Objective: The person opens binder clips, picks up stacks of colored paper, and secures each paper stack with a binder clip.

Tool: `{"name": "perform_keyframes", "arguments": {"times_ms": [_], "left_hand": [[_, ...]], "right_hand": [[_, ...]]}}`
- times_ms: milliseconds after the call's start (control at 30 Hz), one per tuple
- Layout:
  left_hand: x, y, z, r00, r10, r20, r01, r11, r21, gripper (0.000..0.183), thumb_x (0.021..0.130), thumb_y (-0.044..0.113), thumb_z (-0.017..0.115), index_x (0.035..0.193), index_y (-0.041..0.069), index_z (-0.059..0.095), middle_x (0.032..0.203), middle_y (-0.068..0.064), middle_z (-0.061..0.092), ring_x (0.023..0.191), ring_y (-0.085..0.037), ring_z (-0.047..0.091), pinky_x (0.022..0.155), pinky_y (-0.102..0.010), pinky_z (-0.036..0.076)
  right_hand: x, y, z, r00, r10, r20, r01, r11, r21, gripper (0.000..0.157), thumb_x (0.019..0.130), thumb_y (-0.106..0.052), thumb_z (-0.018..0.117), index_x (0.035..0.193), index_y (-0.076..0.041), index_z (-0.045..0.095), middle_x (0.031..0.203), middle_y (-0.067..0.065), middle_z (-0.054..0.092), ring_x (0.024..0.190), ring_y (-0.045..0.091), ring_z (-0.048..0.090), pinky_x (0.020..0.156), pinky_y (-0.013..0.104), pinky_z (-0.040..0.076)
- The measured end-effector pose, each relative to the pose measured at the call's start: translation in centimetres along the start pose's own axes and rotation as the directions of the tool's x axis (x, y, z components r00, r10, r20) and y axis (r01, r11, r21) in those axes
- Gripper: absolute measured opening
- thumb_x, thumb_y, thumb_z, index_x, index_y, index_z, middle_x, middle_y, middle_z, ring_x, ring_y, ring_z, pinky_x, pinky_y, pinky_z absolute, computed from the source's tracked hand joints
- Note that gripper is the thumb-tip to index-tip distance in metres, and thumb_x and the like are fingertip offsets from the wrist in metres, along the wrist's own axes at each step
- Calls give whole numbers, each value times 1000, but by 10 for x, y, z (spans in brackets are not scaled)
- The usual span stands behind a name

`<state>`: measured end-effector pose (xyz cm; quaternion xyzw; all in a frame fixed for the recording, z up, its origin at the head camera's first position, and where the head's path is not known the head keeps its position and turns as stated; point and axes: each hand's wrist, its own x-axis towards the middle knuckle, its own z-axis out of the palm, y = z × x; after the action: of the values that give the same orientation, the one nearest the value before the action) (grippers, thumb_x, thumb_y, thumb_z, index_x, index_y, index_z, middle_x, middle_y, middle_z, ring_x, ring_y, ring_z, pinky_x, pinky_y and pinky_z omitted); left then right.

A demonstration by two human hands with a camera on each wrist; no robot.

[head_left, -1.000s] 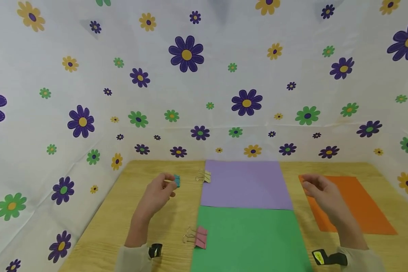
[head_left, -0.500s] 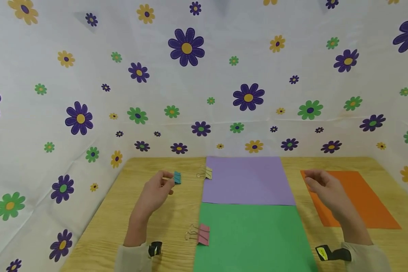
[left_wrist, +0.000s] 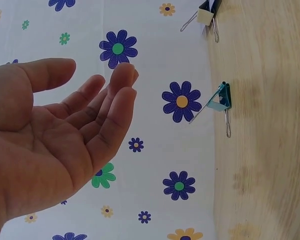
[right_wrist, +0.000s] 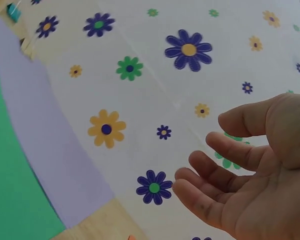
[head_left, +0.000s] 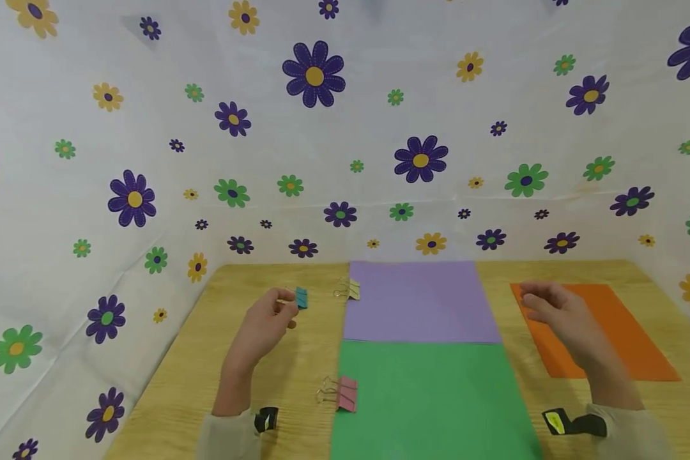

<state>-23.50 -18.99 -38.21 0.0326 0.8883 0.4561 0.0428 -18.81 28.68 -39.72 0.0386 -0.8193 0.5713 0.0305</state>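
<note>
My left hand (head_left: 269, 322) hovers over the left side of the table, fingers loosely bent and nothing in them, as the left wrist view confirms. Just past its fingertips in the head view lies a teal binder clip (head_left: 301, 298), also visible in the left wrist view as a teal clip (left_wrist: 220, 102) with its wire handles spread. My right hand (head_left: 563, 319) hangs over the near-left part of an orange sheet of paper (head_left: 627, 338). Its fingers are relaxed and hold nothing in the right wrist view.
A purple sheet (head_left: 420, 300) lies behind a green sheet (head_left: 437, 396) mid-table. At their left edges sit a yellow binder clip (head_left: 353, 289) and a pink binder clip (head_left: 347, 393). Flower-printed white cloth (head_left: 368, 128) walls in the wooden table (head_left: 184, 358) at the back and sides.
The head view has tilted slightly down, so the table sits higher in it. Both hands stay nearly in place, the right one drifting a little to the right. Clips and sheets remain where they were.
</note>
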Motion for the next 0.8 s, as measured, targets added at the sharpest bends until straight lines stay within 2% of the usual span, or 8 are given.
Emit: {"name": "perform_keyframes", "arguments": {"times_ms": [100, 200, 333, 500, 567, 800], "left_hand": [[1, 3, 0, 1000, 3, 4, -3, 1000, 14, 33, 105, 28, 47, 131, 8, 52, 114, -12, 64, 102, -29, 65, 75, -35, 49], [0, 4, -3, 1000, -7, 1, 7, 999, 38, 34, 106, 28, 46, 132, 7, 51, 115, -13, 64, 102, -28, 65, 76, -36, 49], [-2, 4, -4, 1000, -10, 2, 10, 1000, 29, 34, 106, 28, 46, 132, 7, 51, 115, -13, 64, 102, -29, 66, 77, -37, 49], [-3, 5, -2, 1000, -22, 2, 22, 999, 23, 33, 106, 27, 46, 131, 7, 52, 115, -14, 64, 102, -30, 66, 78, -37, 50], [-3, 5, -2, 1000, -24, -2, 24, 999, 28, 33, 106, 27, 47, 131, 6, 52, 115, -14, 65, 101, -29, 66, 77, -37, 50], [-2, 6, -2, 1000, -21, 5, 21, 999, 39, 34, 106, 25, 46, 132, 4, 51, 116, -16, 65, 100, -29, 66, 77, -37, 50]], "right_hand": [[-2, 3, -10, 1000, -16, 16, 14, 994, 109, 27, 106, -25, 49, 129, -13, 55, 112, -17, 59, 101, -4, 60, 84, 16, 52], [-2, 5, -14, 1000, -18, 24, 15, 992, 124, 23, 106, -26, 49, 126, -19, 56, 113, -17, 60, 102, -3, 60, 84, 16, 52], [-2, 7, -14, 1000, -2, 21, 1, 997, 76, 28, 106, -28, 49, 129, -14, 55, 113, -20, 59, 103, -5, 59, 85, 16, 52], [1, 6, -11, 999, 20, 46, -20, 1000, 7, 41, 106, -28, 48, 135, 2, 48, 116, -19, 55, 105, -7, 55, 86, 18, 52], [2, 6, -10, 998, 31, 61, -30, 999, -24, 48, 107, -29, 47, 139, 7, 44, 119, -15, 53, 105, -7, 54, 86, 19, 52], [1, 3, -10, 995, 58, 78, -51, 995, -91, 51, 108, -29, 44, 141, 9, 40, 136, 17, 48, 101, -10, 53, 87, 20, 52]]}}
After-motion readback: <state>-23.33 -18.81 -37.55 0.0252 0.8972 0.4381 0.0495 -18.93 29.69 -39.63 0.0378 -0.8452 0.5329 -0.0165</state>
